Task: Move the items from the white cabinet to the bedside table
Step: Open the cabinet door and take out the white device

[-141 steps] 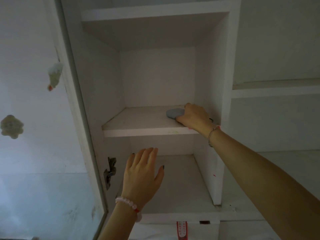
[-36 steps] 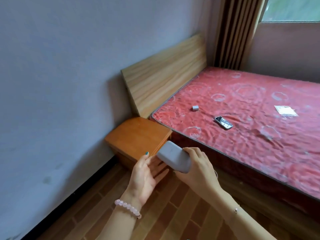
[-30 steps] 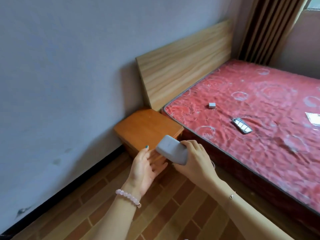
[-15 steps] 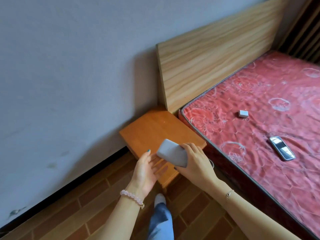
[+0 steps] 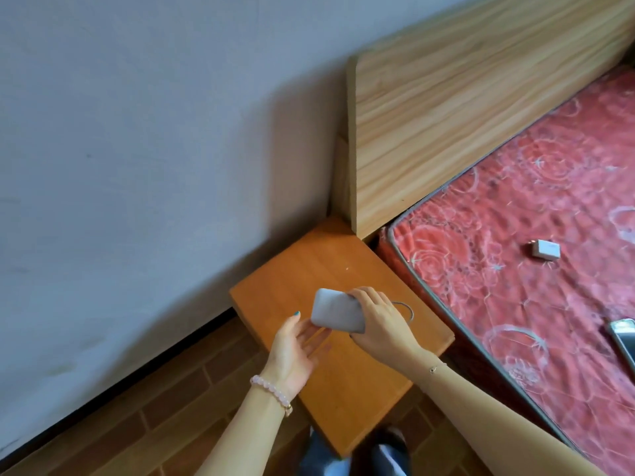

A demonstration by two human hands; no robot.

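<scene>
My right hand (image 5: 381,321) grips a flat grey rounded pack (image 5: 335,315) by its right end and holds it just over the orange wooden bedside table (image 5: 309,269). A thin grey loop (image 5: 405,309) trails from behind that hand. My left hand (image 5: 295,348) lies palm up with straight fingers under the pack's left end, the thumb near its corner. Both hands are above the middle of the table top. The white cabinet is out of view.
A bed with a red patterned mattress (image 5: 532,235) and a light wooden headboard (image 5: 464,97) stands to the right of the table. On the mattress lie a small white box (image 5: 546,249) and a dark phone (image 5: 623,338). Grey wall at left, brick-patterned floor (image 5: 154,424) below.
I took the grey pack from the cabinet shelf and carried it to the bed. Over the last second I came close; both hands with the pack are now above the table top.
</scene>
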